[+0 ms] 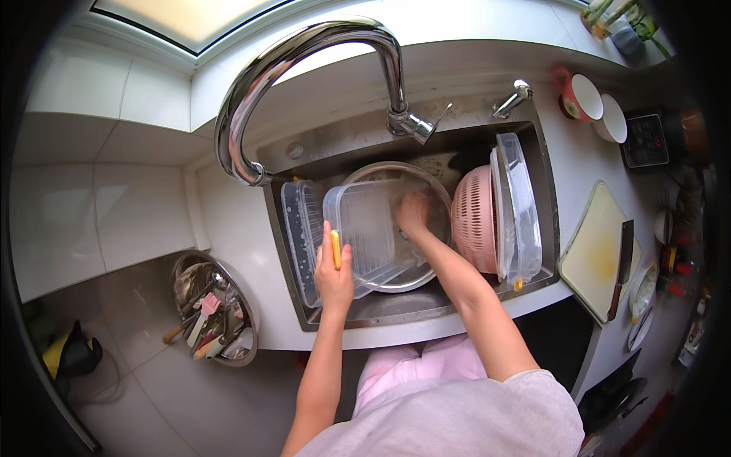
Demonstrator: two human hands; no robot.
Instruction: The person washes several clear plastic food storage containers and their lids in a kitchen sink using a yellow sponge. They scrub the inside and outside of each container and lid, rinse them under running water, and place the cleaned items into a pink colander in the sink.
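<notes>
My left hand [334,280] grips the near left edge of a clear plastic container [365,228], at its yellow clip [336,249]. The container is tilted over a round metal basin [394,167] in the sink. Over the basin's right part, my right hand [413,212] is blurred; its fingers and anything in them cannot be made out. Another clear plastic container [297,240] leans at the sink's left wall. On the right, a pink colander [474,220] stands on its side against white and clear plastic pieces [522,211].
A chrome faucet [308,37] arches over the sink's back left. Left of the counter sits a metal bowl of utensils [251,337]. To the right lie a cutting board [588,257] and a cleaver [626,245], with a red-handled cup [586,97] farther back.
</notes>
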